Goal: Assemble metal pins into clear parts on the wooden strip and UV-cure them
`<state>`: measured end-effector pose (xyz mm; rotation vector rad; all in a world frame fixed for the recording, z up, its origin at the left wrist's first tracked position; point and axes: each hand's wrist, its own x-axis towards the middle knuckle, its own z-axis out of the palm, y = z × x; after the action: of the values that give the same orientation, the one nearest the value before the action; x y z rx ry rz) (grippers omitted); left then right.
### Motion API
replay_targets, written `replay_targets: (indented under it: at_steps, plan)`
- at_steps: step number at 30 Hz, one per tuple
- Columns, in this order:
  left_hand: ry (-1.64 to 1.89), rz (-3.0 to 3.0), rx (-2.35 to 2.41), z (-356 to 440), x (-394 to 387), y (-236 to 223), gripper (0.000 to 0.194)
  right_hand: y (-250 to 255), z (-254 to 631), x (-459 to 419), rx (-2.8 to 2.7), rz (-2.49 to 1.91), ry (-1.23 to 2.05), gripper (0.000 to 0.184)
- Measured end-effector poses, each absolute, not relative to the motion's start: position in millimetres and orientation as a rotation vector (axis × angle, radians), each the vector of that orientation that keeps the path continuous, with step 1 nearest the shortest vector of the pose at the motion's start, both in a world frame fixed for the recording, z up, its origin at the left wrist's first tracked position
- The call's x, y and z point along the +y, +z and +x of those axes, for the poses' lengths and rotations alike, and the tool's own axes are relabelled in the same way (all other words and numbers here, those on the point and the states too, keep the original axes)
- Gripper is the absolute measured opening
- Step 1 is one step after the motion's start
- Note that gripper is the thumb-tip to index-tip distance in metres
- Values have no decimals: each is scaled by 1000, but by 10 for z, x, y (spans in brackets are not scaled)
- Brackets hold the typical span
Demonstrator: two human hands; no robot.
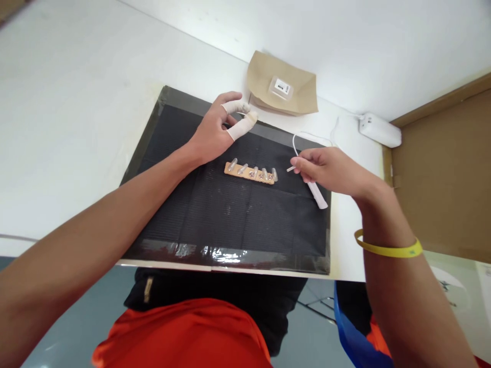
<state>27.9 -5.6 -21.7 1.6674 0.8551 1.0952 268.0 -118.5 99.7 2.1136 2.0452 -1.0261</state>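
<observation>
My left hand [218, 128] is above the far edge of the black mat [215, 220]. White finger cots cover its thumb and index finger, whose tips meet in a pinch; anything between them is too small to make out. In my right hand [322, 166], thumb and fingers grip a thin, short white stick [290, 168] pointing left. Below that hand a pale, cabled handle-shaped device [317, 195] rests on the mat, partly hidden. Between my hands lies a tan strip [240, 173] carrying several clear false nails [255, 171], some with shiny decorations.
Behind the mat, a brown paper tray [303, 82] holds a small clear labelled box [281, 88]. A white power strip or adapter [379, 130] sits at the right, its white cable running toward the mat. A cardboard panel [445, 174] borders the white table [69, 128] on the right.
</observation>
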Motion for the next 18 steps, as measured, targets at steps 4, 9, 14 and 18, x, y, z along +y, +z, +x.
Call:
replay_targets:
  at_steps: [4,9,14,18]
  plan:
    - [1106,1655,831,273,-31,-250,52,1031,2619,-1216,1846,1834,-1254,41]
    - [1129,1656,803,282,7,-297,51,1021,2643,-1200,2055,2127,-1072,42]
    - [1164,1658,748,287,4,-294,47,999,2609,-1230,1912,1811,-1232,40]
    - [1167,1621,760,288,24,-320,43,1004,2623,-1229,2028,1970,-1168,40]
